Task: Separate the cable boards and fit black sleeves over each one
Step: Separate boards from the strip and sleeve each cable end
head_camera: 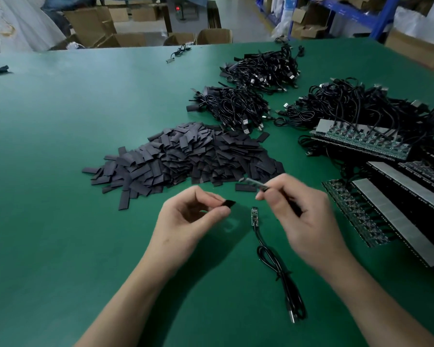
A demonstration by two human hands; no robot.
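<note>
Fingers of left hand point(186, 219) pinch black sleeve point(228, 203) | right hand point(308, 216) pinches cable board point(254, 183) | cardboard boxes point(213, 37) past table's point(60, 171) far edge, contents hidden

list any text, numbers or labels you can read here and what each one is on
No text can be read for certain.
Red display on the grey machine beyond the table: lit digits, too small and blurred.
Loose board on the green table: markings too small.
Held board in the right hand: motion-blurred.
Black sleeve in the left hand: no print visible.
</note>
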